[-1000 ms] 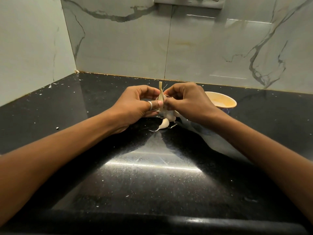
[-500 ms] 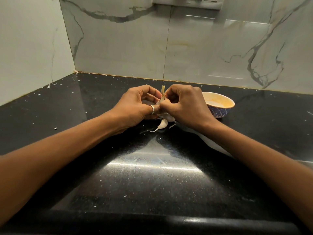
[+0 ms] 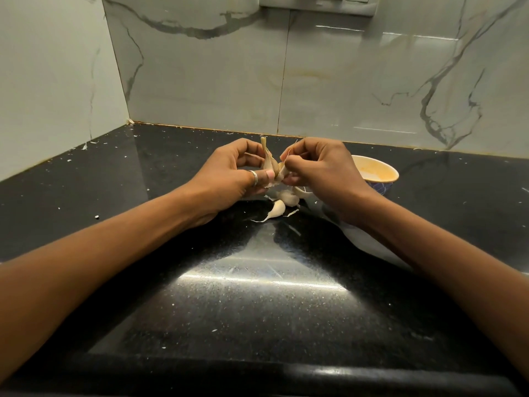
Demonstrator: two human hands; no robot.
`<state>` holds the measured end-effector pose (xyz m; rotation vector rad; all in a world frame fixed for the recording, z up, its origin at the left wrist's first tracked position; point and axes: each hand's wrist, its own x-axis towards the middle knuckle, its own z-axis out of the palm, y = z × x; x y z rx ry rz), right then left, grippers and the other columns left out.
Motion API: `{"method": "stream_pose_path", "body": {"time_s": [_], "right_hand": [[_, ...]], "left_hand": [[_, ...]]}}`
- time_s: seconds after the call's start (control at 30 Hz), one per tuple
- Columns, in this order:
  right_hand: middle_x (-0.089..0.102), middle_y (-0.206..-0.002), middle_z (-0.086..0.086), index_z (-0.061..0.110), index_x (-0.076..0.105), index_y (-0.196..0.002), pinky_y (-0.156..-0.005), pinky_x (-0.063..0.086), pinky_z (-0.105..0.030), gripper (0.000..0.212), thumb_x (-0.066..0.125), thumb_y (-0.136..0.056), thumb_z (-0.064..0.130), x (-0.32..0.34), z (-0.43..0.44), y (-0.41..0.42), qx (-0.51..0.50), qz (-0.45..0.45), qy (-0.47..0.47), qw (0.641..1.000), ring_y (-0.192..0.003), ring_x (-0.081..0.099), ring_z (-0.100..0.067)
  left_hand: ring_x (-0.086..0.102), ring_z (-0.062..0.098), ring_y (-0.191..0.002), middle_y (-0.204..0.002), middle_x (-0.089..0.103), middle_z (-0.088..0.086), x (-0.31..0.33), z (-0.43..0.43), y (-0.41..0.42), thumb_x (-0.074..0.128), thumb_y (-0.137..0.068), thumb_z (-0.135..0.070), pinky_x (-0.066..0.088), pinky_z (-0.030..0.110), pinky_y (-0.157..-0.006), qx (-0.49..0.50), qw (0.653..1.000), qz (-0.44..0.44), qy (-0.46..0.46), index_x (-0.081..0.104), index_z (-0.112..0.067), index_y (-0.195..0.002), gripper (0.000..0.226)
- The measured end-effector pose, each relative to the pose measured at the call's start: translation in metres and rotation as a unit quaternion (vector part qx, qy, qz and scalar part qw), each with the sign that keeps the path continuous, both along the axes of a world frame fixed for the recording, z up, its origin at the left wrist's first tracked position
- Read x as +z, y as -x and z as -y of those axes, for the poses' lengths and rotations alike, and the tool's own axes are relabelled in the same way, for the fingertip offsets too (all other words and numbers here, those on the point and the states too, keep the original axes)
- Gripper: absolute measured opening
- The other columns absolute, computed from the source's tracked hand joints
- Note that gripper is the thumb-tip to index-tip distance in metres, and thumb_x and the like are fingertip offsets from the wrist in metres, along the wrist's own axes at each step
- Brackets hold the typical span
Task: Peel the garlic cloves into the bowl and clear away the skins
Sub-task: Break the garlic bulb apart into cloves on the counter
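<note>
While both hands held it just above the worktop, the garlic bulb stood upright between them with its dry stalk pointing up. The left hand gripped the left side of the bulb. Its fingers were curled over the top, and the thumb, which carried a silver ring, pressed against the lower front. The right hand pinched the right side of the bulb with tightly curled fingers. Whether it held a clove or a flap of skin could not be determined. A narrow gap separated the two sets of fingertips above the bulb.

Directly below the hands, loose cloves lay on the worktop, close together. The nearest one trailed a thin tail of skin toward the lower left. Small skin scraps lay just beside them.

To the right of the right hand, and partly hidden behind it, stood the bowl, with a cream-orange interior and a blue-patterned exterior. It rested on the worktop, near the cloves but apart from them.

The worktop was polished black speckled stone, dotted with pale flecks. Grey marble-pattern wall tiles enclosed it at the rear and on the left. A white switch plate sat at the top edge of the view.
</note>
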<state>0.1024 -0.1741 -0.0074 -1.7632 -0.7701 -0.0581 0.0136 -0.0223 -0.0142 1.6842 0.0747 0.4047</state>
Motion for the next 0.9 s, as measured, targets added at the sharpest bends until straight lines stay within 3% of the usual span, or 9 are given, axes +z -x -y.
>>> {"method": "stream_pose_path", "body": {"time_s": [0.17, 0.37, 0.6, 0.7, 0.83, 0.9], "right_hand": [[0.075, -0.086, -0.018, 0.007, 0.073, -0.086, -0.085, 0.062, -0.048, 0.012, 0.064, -0.093, 0.002, 0.0029, 0.0005, 0.0014, 0.015, -0.03, -0.012, 0.999, -0.085, 0.075, -0.036], [0.075, -0.093, -0.005, 0.017, 0.074, -0.085, -0.081, 0.062, -0.034, 0.016, 0.065, -0.095, 0.007, 0.0045, 0.0017, 0.0008, 0.014, 0.011, 0.008, 1.0, -0.091, 0.072, -0.017], [0.076, -0.089, -0.001, 0.016, 0.077, -0.081, -0.082, 0.054, -0.044, 0.016, 0.066, -0.092, 0.011, 0.0092, 0.0062, 0.0027, -0.009, 0.026, 0.045, 0.999, -0.083, 0.066, -0.019], [0.075, -0.084, 0.005, 0.011, 0.079, -0.084, -0.073, 0.049, -0.03, 0.015, 0.067, -0.092, 0.012, 0.0086, 0.0056, 0.0065, 0.022, 0.014, 0.096, 0.995, -0.08, 0.063, -0.008], [0.076, -0.088, -0.004, 0.012, 0.08, -0.085, -0.087, 0.054, -0.039, 0.014, 0.069, -0.092, 0.018, 0.0053, 0.0027, 0.0071, 0.041, 0.004, 0.158, 0.987, -0.086, 0.064, -0.011], [0.076, -0.091, 0.001, 0.016, 0.081, -0.087, -0.091, 0.055, -0.041, 0.014, 0.069, -0.092, 0.02, 0.0044, 0.0022, 0.0058, 0.029, 0.02, 0.188, 0.982, -0.093, 0.067, -0.013]], "left_hand": [[0.072, 0.018, -0.091, -0.093, 0.071, 0.0, 0.0006, -0.0005, -0.0034, 0.065, -0.092, 0.005, 0.062, 0.034, -0.08, 0.012, 0.999, -0.006, 0.046, 0.061, -0.011, -0.108, 0.024], [0.068, 0.027, -0.107, -0.115, 0.065, 0.014, 0.0007, -0.0047, -0.0071, 0.062, -0.092, 0.009, 0.063, 0.034, -0.08, 0.057, 0.995, -0.007, 0.086, 0.057, -0.004, -0.118, 0.029], [0.068, 0.024, -0.105, -0.119, 0.065, 0.014, 0.0021, -0.0063, -0.0089, 0.058, -0.093, 0.011, 0.062, 0.033, -0.081, 0.084, 0.992, -0.011, 0.098, 0.056, -0.008, -0.115, 0.03], [0.068, 0.024, -0.107, -0.119, 0.066, 0.014, 0.0014, -0.0074, -0.0089, 0.058, -0.091, 0.011, 0.062, 0.035, -0.084, 0.077, 0.994, -0.011, 0.082, 0.059, -0.01, -0.113, 0.031], [0.069, 0.024, -0.105, -0.114, 0.069, 0.011, 0.0015, -0.0073, -0.0074, 0.058, -0.091, 0.01, 0.061, 0.037, -0.086, 0.068, 0.996, -0.005, 0.058, 0.061, -0.011, -0.115, 0.032], [0.07, 0.022, -0.103, -0.11, 0.071, 0.008, 0.0021, -0.0065, -0.0065, 0.058, -0.091, 0.009, 0.061, 0.037, -0.087, 0.063, 0.997, -0.002, 0.048, 0.061, -0.013, -0.113, 0.031]]}}
